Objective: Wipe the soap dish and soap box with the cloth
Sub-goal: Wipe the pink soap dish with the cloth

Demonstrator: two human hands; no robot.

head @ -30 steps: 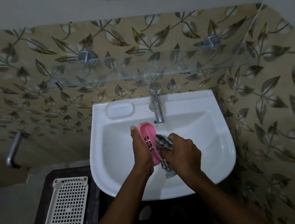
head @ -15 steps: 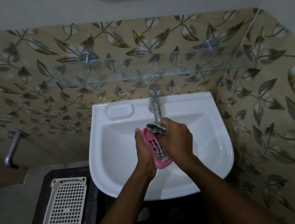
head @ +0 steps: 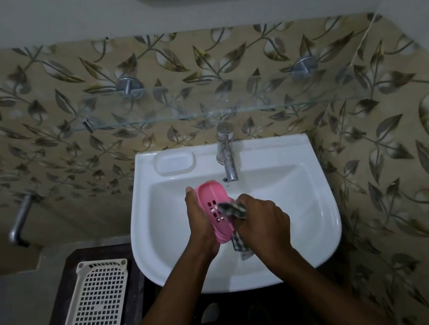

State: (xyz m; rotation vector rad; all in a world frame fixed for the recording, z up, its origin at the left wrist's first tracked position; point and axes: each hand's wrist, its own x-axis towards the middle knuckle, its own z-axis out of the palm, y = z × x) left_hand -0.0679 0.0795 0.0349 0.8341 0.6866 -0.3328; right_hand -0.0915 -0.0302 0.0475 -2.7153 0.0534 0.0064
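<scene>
My left hand (head: 199,222) holds a pink slotted soap box (head: 213,205) on edge above the white sink basin (head: 309,203), fingers wrapped round its left side. My right hand (head: 263,219) grips a checked grey cloth (head: 233,210) and presses a bunched corner against the box's slotted face, near its lower half. A tail of the cloth hangs below my fist. The moulded white soap dish (head: 174,162) in the sink's back left corner holds nothing.
A chrome tap (head: 227,157) stands just behind the box. A glass shelf (head: 199,113) spans the tiled wall above it. Left of the sink, a white perforated tray (head: 93,309) lies on a dark stool, and a metal pipe (head: 20,219) juts from the wall.
My right hand with the cloth has slid from the top of the box, near the tap, back down to its lower half. The left hand keeps the box almost still.
</scene>
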